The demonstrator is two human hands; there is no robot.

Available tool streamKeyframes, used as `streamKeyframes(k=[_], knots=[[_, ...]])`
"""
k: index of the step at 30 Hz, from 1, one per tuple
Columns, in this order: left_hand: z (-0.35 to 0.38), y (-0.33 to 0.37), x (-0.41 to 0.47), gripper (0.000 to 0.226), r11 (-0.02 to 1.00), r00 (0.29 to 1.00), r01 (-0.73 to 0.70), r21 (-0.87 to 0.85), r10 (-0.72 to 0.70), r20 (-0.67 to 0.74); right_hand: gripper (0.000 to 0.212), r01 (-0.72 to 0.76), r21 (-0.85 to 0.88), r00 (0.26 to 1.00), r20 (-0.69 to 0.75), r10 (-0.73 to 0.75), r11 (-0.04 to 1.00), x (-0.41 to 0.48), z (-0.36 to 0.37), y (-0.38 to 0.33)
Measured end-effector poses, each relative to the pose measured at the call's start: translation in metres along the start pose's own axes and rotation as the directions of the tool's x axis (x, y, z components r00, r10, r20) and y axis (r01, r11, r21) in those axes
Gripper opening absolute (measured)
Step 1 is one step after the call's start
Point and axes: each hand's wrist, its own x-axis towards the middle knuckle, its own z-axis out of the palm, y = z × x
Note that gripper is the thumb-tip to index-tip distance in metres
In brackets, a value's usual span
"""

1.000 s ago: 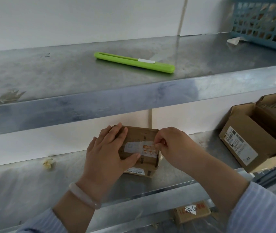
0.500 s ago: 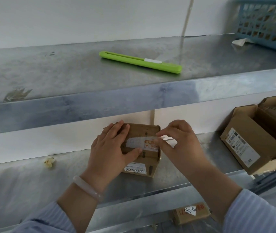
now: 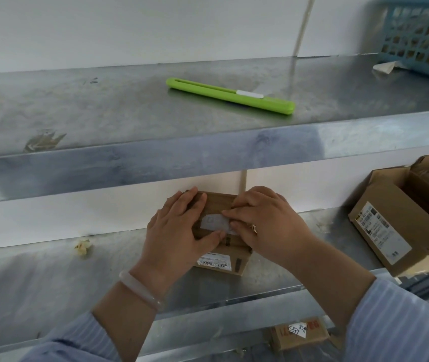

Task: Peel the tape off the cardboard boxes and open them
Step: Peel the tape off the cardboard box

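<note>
The small box (image 3: 218,202) sits on the shelf (image 3: 51,278) directly below the green cutter (image 3: 230,96). My left grip (image 3: 174,231) presses flat on it; whether my right grip (image 3: 268,226) pinches the tape (image 3: 212,222), I cannot tell. Pulling hard could shred the tape or skid the box.

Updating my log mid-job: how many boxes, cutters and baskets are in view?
Cardboard boxes: 3 (small box, open box, lowest-shelf box)
Green cutter: 1
Blue basket: 1
Total: 5
A further box behind the open one cannot be ruled out.
</note>
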Motion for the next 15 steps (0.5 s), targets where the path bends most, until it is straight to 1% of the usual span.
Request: streamKeyframes(k=[7,11,15], knots=[[0.001,0.0,0.001,0.091,1.0,1.0,-0.007,0.001,0.007,-0.008,0.024,0.032,-0.019,0.999,-0.004,-0.032,0.999,0.017,0.0,0.001],[0.003,-0.001,0.0,0.092,1.0,1.0,-0.007,-0.01,0.007,-0.007,0.019,0.081,-0.049,0.996,-0.029,-0.083,0.995,0.019,0.006,0.002],[0.002,-0.003,0.002,0.093,1.0,1.0,-0.009,-0.022,0.009,0.006,0.017,0.082,-0.009,0.994,-0.065,-0.083,0.997,0.018,0.013,0.006]])
